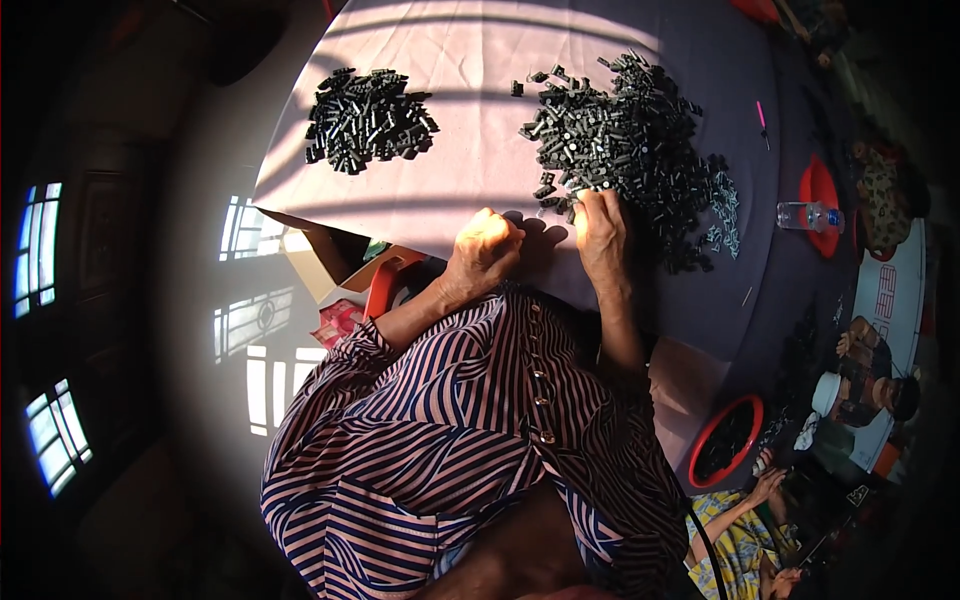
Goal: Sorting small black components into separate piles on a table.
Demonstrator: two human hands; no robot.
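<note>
Fingers [585, 200] of right hand [600, 232] curled into black parts pile [630, 140].

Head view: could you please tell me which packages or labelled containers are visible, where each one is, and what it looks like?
Cardboard box: below the table's near-left edge, open, tan flaps.
Pink packet: under the box, beside the striped sleeve, small and crumpled.
Plastic bottle: lying on the table's right side, clear, with a blue label band.

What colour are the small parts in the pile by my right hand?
The small plastic parts by the right hand are black or very dark grey, seen in the head view.
</note>
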